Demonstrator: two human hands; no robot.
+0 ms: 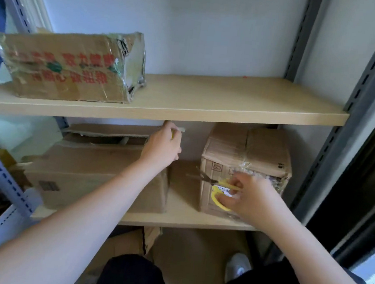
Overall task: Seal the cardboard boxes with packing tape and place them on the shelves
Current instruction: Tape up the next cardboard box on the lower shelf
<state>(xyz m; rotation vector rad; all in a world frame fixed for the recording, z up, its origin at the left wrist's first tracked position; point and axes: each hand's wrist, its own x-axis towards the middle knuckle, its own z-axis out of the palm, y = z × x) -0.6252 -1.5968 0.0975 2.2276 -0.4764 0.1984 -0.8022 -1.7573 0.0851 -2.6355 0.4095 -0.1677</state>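
Nearest you: both bare forearms reach forward over your dark trousers and one white shoe (237, 268) on the floor.

Your right hand (248, 198) sits at the front face of the small box (245, 167) on the lower shelf (182, 220). Its fingers are curled through the yellow handles of the scissors (219, 190), gripping them; the dark blades point left, past the box's front left edge. The hand is blurred, so you cannot tell whether the fingertips also touch the crumpled clear tape on that face. This box is closed, with tape running over its top and front, and stands at the right of the lower shelf.

Your left hand (162, 145) is raised above the right end of the large box (98, 170), just under the front edge of the upper shelf (184, 112). Its fingers are curled around something pale and yellowish; what it is cannot be made out. The large box lies at the left of the lower shelf, flaps loose at the back.

Farther up: a battered box with red print (68, 65), wrapped in shiny tape, rests on the left of the upper shelf.
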